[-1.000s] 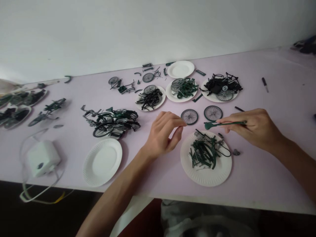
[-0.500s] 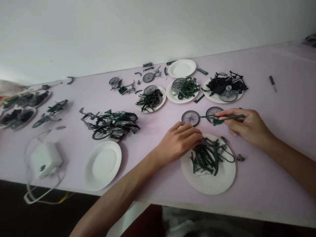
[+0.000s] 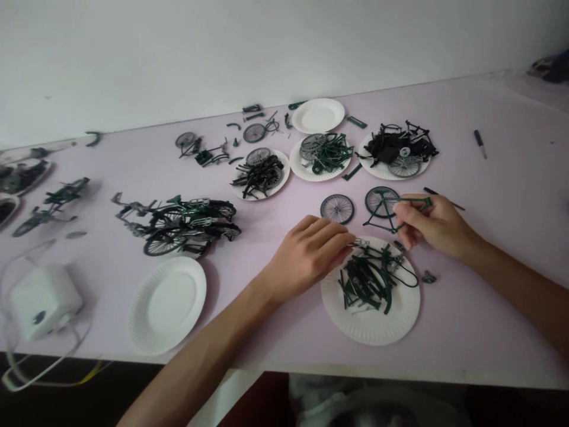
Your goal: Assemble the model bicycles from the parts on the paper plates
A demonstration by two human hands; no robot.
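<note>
In my right hand [image 3: 433, 225] a small green toy bicycle frame [image 3: 383, 214] is pinched between thumb and fingers. Its rear triangle points left, in front of a spoked wheel [image 3: 371, 193]. A second wheel [image 3: 336, 209] lies just left of it. My left hand [image 3: 311, 252] has its fingers curled together over the upper left rim of a paper plate [image 3: 373, 335]. Something small and greyish shows at those fingertips, too small to name. Green bicycle parts [image 3: 367, 276] are heaped on this plate. A small grey part [image 3: 428, 277] rests right of the plate.
Assembled toy bicycles [image 3: 182, 222] stand on the left, behind a bare paper plate [image 3: 169, 302]. Plates of black parts [image 3: 258, 175], green parts [image 3: 331, 155] and more black parts [image 3: 398, 148] line the back. A screwdriver [image 3: 480, 143] lies right; a white corded device [image 3: 47, 299] sits left.
The green frame has turned in my right hand, so its open triangle now faces the camera. My left hand stays by the plate. The whole view has shifted slightly.
</note>
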